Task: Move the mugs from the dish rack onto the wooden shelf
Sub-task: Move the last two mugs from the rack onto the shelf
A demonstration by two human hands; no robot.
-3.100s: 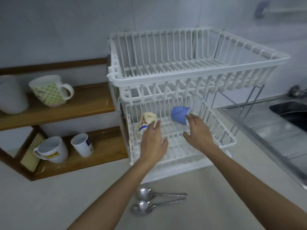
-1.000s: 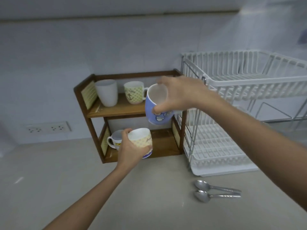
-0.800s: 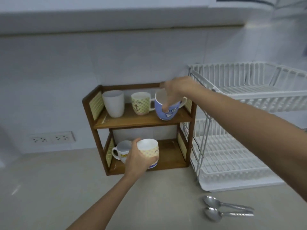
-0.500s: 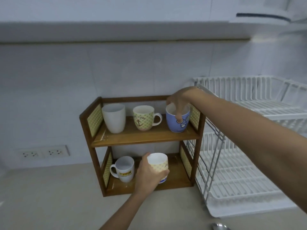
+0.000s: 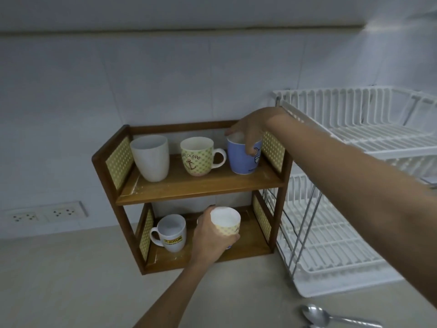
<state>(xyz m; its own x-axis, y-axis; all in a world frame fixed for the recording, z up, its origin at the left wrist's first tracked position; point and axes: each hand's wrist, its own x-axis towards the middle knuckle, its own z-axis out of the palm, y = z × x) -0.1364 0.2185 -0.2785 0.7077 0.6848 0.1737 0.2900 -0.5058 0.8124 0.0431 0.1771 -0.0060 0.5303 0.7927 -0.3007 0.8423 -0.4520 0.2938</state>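
A two-level wooden shelf (image 5: 196,185) stands against the wall. On the right end of its upper board rests a blue mug (image 5: 241,159), gripped at the rim by my right hand (image 5: 248,131). My left hand (image 5: 210,237) holds a cream patterned mug (image 5: 225,222) upright at the lower level, in front of the lower board. The white two-tier dish rack (image 5: 354,204) to the right of the shelf shows no mugs.
A plain white mug (image 5: 151,157) and a green anchor mug (image 5: 197,156) stand on the upper board, a white Jotun mug (image 5: 171,233) on the lower one. Wall sockets (image 5: 45,213) sit at the left. A spoon (image 5: 331,319) lies on the counter at bottom right.
Both mugs left the dish rack. My right hand carried the blue mug onto the upper board's right end. My left hand brought the cream mug to the lower level.
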